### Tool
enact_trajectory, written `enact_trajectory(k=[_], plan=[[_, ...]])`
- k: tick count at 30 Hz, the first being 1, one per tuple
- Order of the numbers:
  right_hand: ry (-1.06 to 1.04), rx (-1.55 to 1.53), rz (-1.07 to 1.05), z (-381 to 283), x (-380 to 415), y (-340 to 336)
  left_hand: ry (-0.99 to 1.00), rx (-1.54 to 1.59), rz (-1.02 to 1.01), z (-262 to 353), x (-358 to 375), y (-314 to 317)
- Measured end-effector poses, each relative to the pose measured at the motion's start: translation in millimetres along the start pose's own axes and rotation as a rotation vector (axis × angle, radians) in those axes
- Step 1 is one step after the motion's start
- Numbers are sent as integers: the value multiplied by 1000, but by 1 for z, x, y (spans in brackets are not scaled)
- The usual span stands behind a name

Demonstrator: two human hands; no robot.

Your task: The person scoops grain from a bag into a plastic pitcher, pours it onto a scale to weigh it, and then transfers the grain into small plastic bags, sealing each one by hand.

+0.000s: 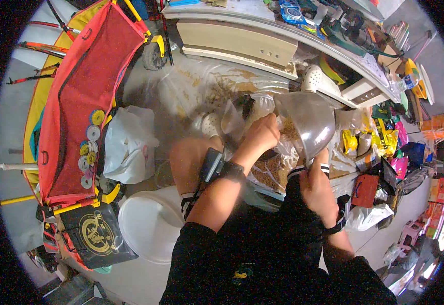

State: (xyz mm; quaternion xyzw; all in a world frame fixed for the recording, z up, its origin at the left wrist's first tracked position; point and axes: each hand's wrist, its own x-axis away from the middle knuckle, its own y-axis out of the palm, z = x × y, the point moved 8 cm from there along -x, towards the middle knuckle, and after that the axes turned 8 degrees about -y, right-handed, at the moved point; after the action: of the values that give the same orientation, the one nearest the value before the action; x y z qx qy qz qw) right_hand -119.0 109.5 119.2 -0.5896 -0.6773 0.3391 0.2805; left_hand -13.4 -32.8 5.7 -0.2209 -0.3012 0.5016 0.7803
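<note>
My right hand (317, 195) is closed round the near edge of a large shiny grey bowl (311, 122), which is tipped on its side. Brown grainy material (289, 131) shows at the bowl's mouth. My left hand (261, 134) is closed at the edge of a clear plastic bag (233, 122), left of the bowl; its fingertips are partly hidden. More brown grains (272, 170) lie below, between my legs.
A white bucket (148, 223) and white plastic bag (130, 145) stand at left, beside a red folding wagon (87, 96) holding several tape rolls. A cluttered desk (222, 15) runs along the far side. Plastic sheeting (181, 86) with scattered grains covers the floor. Colourful packets (372, 137) lie right.
</note>
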Motion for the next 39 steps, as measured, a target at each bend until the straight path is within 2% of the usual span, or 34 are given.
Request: enact_trajectory(k=[5,7,10,13,16,18,20,22,23,25,26,28,29,30,32,33,36,39], plan=[[22,10,-24,9,5,8,27,38,34,-24,-19,28],[20,17,-22,9,5,7,49,49,45,-14,-15,17],[-3,-13,14,6,4,4,-32,-90,-34,-18,-15,22],[40,-87,12,7,3,2,59,33,32,-14,-14,19],[12,-97,113,16,1,-4,-55,0,40,-1,4,-8],[35,-397,294,42,2,-8,-40,-18,30,5,9,-13],[130,-368,379,95,3,-3,-40,-12,21,7,12,-13],[374,-585,323,132,-4,5,-33,-8,17,7,11,-11],[372,-584,328,138,-12,1,-7,1,27,7,11,-11],[420,-617,135,147,-26,10,25,8,39,10,15,-14],[417,-616,140,161,-26,15,39,-1,14,13,18,-16],[602,-513,72,173,-24,29,53,-12,-9,17,21,-17],[493,-670,191,165,-25,32,63,0,-12,18,22,-17],[497,-674,191,166,-26,38,71,9,-19,19,24,-17],[228,-539,231,156,-41,36,51,10,-32,20,26,-14],[231,-542,238,156,-44,36,35,14,-37,20,26,-13],[-15,-111,255,134,-54,19,84,29,-56,20,23,-5],[71,9,153,137,-50,15,103,24,-37,24,26,-7]])
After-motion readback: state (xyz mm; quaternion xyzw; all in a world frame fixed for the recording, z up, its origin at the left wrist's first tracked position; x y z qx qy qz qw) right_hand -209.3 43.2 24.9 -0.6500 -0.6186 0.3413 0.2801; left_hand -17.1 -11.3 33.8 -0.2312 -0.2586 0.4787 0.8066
